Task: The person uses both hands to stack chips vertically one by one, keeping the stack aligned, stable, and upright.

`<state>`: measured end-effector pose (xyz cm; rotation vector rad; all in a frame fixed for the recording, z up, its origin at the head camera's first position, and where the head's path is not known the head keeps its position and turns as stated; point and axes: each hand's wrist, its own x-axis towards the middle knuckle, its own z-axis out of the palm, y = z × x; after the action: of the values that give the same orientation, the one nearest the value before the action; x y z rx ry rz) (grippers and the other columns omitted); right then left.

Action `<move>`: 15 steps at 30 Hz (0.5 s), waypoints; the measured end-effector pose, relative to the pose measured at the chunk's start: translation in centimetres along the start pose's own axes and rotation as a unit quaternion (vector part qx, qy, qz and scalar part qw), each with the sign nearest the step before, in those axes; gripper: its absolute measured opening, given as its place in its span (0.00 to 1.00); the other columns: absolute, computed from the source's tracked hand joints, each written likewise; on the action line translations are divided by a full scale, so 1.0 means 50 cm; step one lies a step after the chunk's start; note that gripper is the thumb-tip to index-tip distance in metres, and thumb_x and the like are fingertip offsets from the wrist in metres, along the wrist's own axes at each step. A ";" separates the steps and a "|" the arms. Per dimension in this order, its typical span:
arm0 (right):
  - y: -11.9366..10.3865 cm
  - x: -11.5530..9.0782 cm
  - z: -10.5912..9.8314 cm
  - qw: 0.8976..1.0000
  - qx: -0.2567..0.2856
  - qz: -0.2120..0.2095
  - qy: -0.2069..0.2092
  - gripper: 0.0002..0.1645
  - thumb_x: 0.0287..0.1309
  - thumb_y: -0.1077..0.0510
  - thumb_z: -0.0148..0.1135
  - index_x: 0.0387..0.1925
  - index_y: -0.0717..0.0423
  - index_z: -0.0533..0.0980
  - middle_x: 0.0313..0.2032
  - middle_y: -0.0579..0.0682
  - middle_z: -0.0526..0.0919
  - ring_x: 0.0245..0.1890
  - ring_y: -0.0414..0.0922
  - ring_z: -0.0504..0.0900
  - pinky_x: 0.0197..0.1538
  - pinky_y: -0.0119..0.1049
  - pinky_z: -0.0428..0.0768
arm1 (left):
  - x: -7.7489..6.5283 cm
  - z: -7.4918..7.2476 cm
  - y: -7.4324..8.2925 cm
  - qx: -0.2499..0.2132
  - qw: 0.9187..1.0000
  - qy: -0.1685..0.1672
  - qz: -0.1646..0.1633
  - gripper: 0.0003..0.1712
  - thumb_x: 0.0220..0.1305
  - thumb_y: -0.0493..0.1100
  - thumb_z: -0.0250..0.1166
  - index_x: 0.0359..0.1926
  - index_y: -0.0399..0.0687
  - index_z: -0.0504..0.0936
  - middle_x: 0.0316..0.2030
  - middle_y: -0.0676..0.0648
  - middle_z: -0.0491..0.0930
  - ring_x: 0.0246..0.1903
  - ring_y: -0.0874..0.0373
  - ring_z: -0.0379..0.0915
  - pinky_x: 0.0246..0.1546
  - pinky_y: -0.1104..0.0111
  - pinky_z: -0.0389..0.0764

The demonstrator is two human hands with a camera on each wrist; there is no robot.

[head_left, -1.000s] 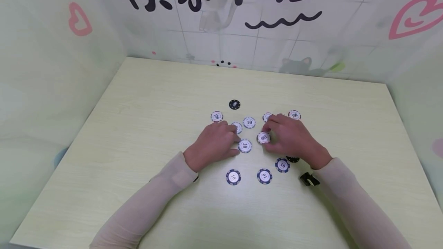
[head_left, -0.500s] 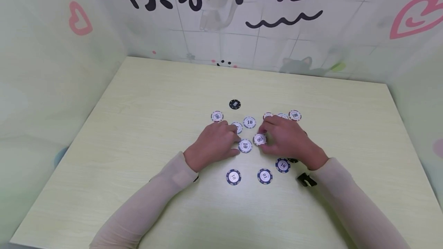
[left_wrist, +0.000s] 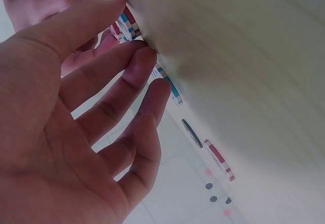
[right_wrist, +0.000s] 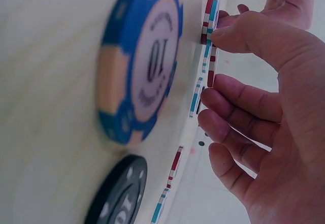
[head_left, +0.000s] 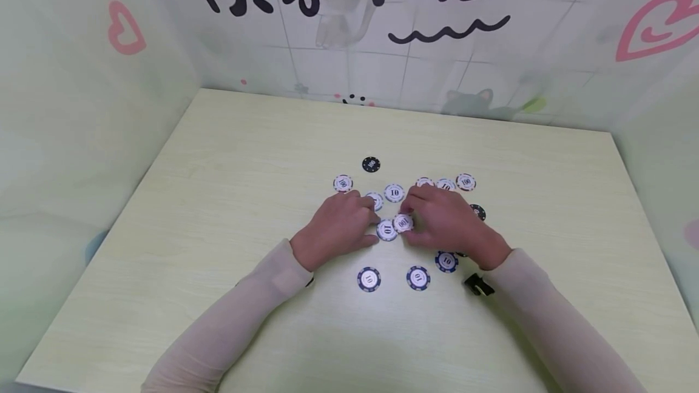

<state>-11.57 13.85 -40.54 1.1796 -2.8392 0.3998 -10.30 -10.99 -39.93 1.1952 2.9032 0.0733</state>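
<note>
My left hand (head_left: 337, 227) rests low over the table, its thumb and index finger pinching the left edge of a white poker chip (head_left: 385, 230) marked 10. In the right wrist view that blue-edged chip tops a red-edged one (right_wrist: 205, 33). My right hand (head_left: 446, 218) grips a red-and-white poker chip (head_left: 403, 223) marked 100 between thumb and fingertips. From above, this chip overlaps the right edge of the 10 chip. Another white chip (head_left: 375, 201) lies partly hidden by the left fingers.
A black chip (head_left: 371, 164), a white 100 chip (head_left: 343, 183) and a white 10 chip (head_left: 394, 193) lie behind the hands. Several more sit behind the right hand, including a 100 chip (head_left: 466, 182). Blue chips (head_left: 418, 278) lie nearer. A printed wall backs the table.
My right hand has slid the 100 chip leftward, from apart from the 10 chip to overlapping its edge. A black chip beside the right wrist has come into view. My left hand has stayed put.
</note>
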 end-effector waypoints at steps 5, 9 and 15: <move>-0.010 0.004 -0.001 1.000 0.006 0.000 -0.010 0.20 0.58 0.49 0.81 0.47 0.56 0.88 0.47 0.50 0.86 0.47 0.50 0.83 0.47 0.47 0.86 | 0.000 0.000 0.000 0.002 1.000 0.002 -0.001 0.15 0.69 0.54 0.79 0.49 0.52 0.97 0.37 0.51 0.85 0.31 0.53 0.73 0.34 0.62 0.76; -0.016 0.009 0.001 1.000 0.007 -0.001 -0.015 0.20 0.57 0.50 0.81 0.47 0.56 0.88 0.46 0.49 0.86 0.44 0.48 0.81 0.46 0.45 0.84 | 0.000 0.001 0.001 -0.001 1.000 0.007 0.001 0.14 0.68 0.53 0.80 0.48 0.52 0.97 0.37 0.51 0.85 0.31 0.54 0.73 0.33 0.62 0.76; -0.022 0.013 0.005 1.000 -0.001 -0.010 -0.012 0.20 0.56 0.50 0.81 0.46 0.56 0.88 0.43 0.48 0.85 0.40 0.47 0.78 0.42 0.42 0.82 | -0.002 0.002 0.000 -0.005 1.000 0.011 0.002 0.14 0.68 0.53 0.80 0.47 0.51 0.97 0.35 0.51 0.84 0.30 0.54 0.72 0.32 0.63 0.75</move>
<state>-11.25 12.57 -40.47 1.2200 -2.8445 0.3860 -10.22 -11.04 -40.02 1.2076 2.9147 0.1010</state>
